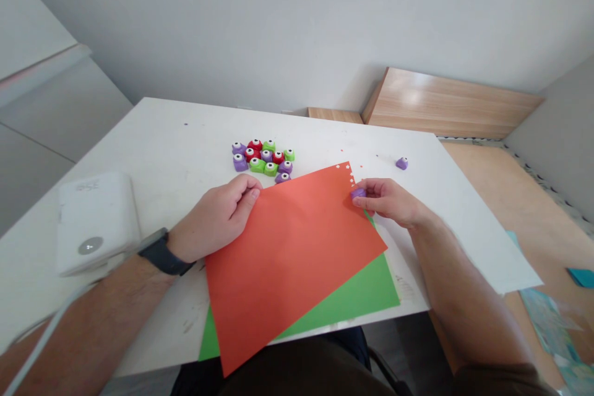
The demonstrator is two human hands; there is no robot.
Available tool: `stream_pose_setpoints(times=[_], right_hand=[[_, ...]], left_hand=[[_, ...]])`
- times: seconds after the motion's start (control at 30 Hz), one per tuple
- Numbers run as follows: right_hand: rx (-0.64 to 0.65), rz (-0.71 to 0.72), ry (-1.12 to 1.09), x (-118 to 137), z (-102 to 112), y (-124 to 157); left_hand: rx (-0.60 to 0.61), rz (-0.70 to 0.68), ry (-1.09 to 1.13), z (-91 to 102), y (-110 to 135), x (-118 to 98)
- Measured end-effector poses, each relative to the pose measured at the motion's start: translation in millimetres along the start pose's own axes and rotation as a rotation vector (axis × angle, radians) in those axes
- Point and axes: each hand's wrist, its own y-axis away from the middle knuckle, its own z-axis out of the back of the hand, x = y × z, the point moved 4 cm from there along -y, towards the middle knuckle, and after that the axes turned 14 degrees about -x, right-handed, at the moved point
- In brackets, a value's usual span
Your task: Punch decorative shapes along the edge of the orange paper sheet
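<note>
A red-orange paper sheet (292, 247) lies tilted over a green sheet (357, 297) on the white table (171, 154). My left hand (220, 213), with a dark watch on the wrist, pinches the red sheet's upper left corner. My right hand (390, 201) is closed on a small purple paper punch (357, 193) set on the sheet's right edge, just below a row of small cut-out holes (349, 172) near the top corner.
A cluster of several purple, red and green punches (263, 158) sits behind the paper. One lone purple punch (401, 163) lies at the right. A white box-shaped device (95, 219) stands at the left. Wooden boards (440, 102) lean by the far wall.
</note>
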Motion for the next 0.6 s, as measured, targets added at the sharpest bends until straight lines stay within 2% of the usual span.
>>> stream_pose_setpoints(times=[0.23, 0.6], right_hand=[[0.002, 0.045, -0.002, -9, 1, -6], [-0.08, 0.06, 0.091, 6, -4, 6]], left_hand=[[-0.003, 0.001, -0.011, 0.2, 0, -2], [0.0, 0.003, -0.007, 0.3, 0, -1]])
